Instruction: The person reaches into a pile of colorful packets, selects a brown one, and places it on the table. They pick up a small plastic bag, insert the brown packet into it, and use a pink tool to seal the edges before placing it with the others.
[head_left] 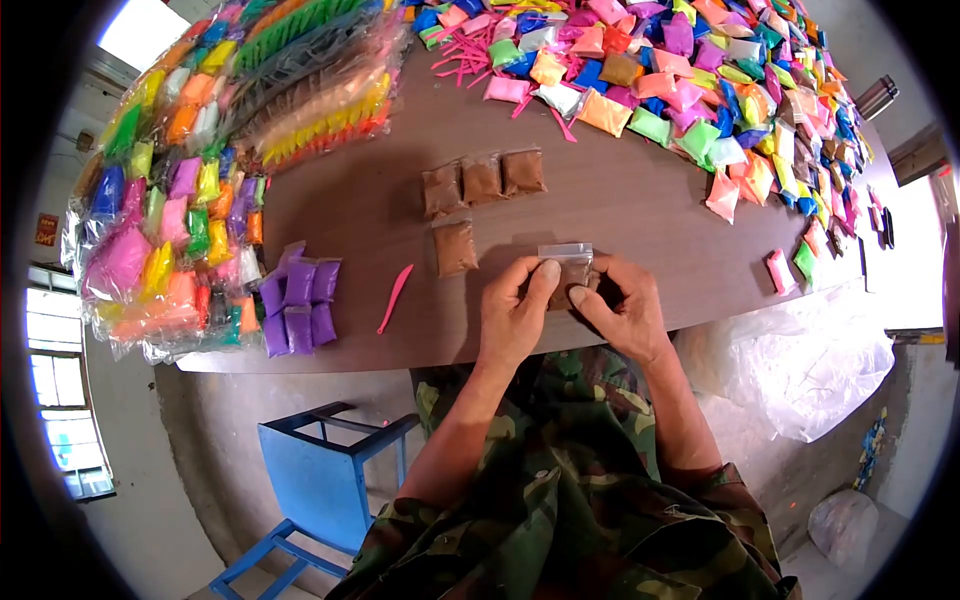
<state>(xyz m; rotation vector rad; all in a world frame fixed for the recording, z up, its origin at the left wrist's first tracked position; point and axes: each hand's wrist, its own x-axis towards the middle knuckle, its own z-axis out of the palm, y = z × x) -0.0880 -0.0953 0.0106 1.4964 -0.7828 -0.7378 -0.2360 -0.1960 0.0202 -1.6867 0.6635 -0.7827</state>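
Note:
A small clear zip bag (568,256) with brown contents is held between my two hands near the table's front edge. My left hand (518,308) pinches its left side, thumb on top. My right hand (628,306) grips the right side, its thumb lying across the brown part. Just left of my hands lies a single brown packet (456,248). Beyond it, three more brown packets (482,180) form a row. A pink plastic knife-like tool (396,298) rests farther left, beside a cluster of purple packets (300,300).
Bagged colourful packets (165,230) are heaped on the table's left side, with bags of coloured tools (320,90) behind. A large pile of loose packets (690,80) covers the back right. A clear plastic bag (800,360) hangs at the right edge. A blue chair (318,490) stands front left.

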